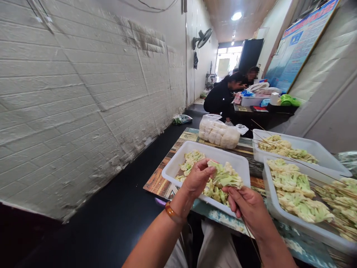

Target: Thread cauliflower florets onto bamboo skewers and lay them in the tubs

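Observation:
My left hand (195,180), with an amber-coloured bangle on its wrist, pinches a pale green-white cauliflower piece (226,176) at its left end. In my right hand (247,203) are thin wooden skewers (252,242), their lower ends trailing down below the fist; how many there are I cannot tell. The fingertips of that hand touch the lower right end of the cauliflower, where the skewer's tip is hidden. Both hands are over the near side of a white plastic tub (170,172), which holds loose cauliflower pieces (192,158).
To the right, a white tub (272,197) holds skewered cauliflower (302,208), with another tub (331,150) behind it. A bag of pale round items (219,132) stands on the patterned table (158,178). Farther back, people (220,96) bend at another table. A brick-patterned wall runs along the left.

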{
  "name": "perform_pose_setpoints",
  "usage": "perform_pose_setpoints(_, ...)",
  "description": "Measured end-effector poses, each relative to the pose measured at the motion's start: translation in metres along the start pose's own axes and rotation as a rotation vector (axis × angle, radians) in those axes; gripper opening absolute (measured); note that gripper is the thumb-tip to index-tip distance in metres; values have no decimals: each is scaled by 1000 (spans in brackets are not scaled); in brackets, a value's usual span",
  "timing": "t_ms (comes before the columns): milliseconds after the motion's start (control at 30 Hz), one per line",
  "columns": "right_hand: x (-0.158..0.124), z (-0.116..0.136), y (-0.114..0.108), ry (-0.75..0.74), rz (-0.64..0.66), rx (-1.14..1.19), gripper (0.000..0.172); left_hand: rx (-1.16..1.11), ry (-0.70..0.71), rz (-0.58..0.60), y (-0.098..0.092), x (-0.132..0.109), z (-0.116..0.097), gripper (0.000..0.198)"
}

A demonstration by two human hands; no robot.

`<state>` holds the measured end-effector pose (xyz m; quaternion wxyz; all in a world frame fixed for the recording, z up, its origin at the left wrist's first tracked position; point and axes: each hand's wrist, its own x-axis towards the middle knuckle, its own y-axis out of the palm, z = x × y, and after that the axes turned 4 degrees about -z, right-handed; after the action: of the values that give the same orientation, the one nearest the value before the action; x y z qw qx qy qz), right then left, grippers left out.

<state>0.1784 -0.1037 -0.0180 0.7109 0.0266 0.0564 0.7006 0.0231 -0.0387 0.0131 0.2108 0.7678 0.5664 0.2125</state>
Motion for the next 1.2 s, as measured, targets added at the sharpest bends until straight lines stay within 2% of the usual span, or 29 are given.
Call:
perform_pose_setpoints(500, -2, 12, 13, -1, -106, -68, 37, 47, 5, -60, -2, -2, 3, 27)
perform_pose_setpoints(800, -1, 9, 10, -23, -92, -111, 36, 33, 31, -71, -2, -1, 5, 25)
perform_pose_setpoints(1033, 0, -1, 8, -84, -70, -314, 42, -37, 53, -212, -6, 4, 9, 29)
perform_pose_setpoints(1200, -2, -4, 6, -123, -130, -295, 43, -167, 15, -233, -8, 6, 8, 38)
